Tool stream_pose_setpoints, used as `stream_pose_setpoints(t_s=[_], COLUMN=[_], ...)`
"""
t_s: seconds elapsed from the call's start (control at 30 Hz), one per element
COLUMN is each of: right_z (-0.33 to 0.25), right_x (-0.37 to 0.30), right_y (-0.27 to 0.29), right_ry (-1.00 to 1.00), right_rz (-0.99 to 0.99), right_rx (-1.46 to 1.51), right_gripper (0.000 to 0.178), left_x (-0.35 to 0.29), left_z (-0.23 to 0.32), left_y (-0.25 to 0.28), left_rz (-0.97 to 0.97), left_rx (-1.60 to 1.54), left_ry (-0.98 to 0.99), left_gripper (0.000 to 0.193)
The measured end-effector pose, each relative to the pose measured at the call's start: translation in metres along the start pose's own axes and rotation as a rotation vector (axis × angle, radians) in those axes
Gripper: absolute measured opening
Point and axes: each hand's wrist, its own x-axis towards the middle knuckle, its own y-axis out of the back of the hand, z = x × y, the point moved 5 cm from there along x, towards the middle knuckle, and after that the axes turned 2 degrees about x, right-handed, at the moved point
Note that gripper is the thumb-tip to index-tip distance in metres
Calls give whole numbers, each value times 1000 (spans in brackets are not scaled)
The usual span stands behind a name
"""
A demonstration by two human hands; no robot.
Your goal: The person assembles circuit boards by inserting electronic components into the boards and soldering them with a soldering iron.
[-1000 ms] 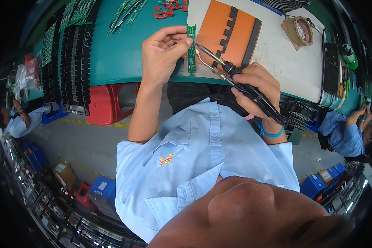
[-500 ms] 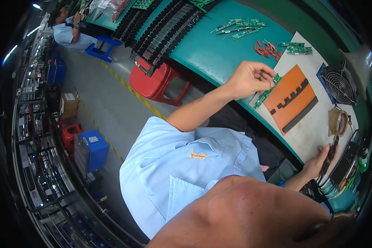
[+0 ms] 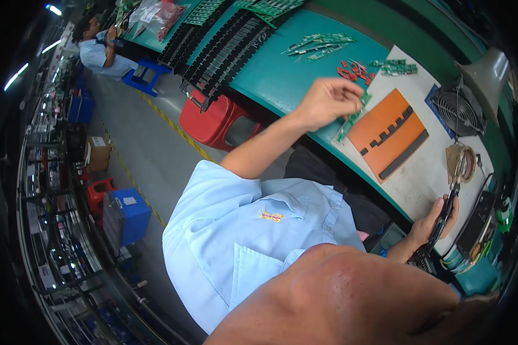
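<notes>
My left hand (image 3: 328,104) is closed, thumb and fingertips pinching the upper end of a narrow green circuit board (image 3: 345,127). The board is slightly blurred and lies along the left edge of an orange plate (image 3: 369,127), which bears a notched black strip and a straight black bar (image 3: 404,155). At the right of the table, my right hand (image 3: 425,225) wraps around the dark handle of what looks like a soldering iron (image 3: 441,221). Its far end is by a brown ring-shaped holder (image 3: 468,165). All of this is over a white sheet (image 3: 411,192).
Red small parts (image 3: 354,71) and loose green boards (image 3: 322,43) lie on the green table (image 3: 265,72). A round-grilled fan (image 3: 457,108) stands at the far right. Black racks (image 3: 227,54) are at the left, near a red stool (image 3: 207,123). Another person (image 3: 101,54) sits farther off.
The whole view has shifted a little, so the table things sit farther left. My right hand's tool now stands closer in line with the ring-shaped holder. My left hand stays at the board.
</notes>
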Motion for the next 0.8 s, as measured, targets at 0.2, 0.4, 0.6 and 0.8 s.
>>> stream_pose_setpoints(t_s=[0.2, 0.4, 0.6, 0.8], right_z=[-4, -5, -9, -9], right_x=[-3, -2, -1, -1], right_y=[3, 1, 2, 0], right_ry=[10, 33, 68, 66], right_rz=[7, 40, 14, 22], right_rx=[-32, 30, 12, 39], right_gripper=[38, 39, 40, 40], left_x=[41, 88, 146, 140], left_z=[60, 53, 32, 44], left_y=[20, -31, -85, -61], left_rz=[97, -95, -320, -94], left_rx=[258, 847, 1241, 1308], left_ry=[-318, -227, -312, -94], left_gripper=[28, 21, 24, 24])
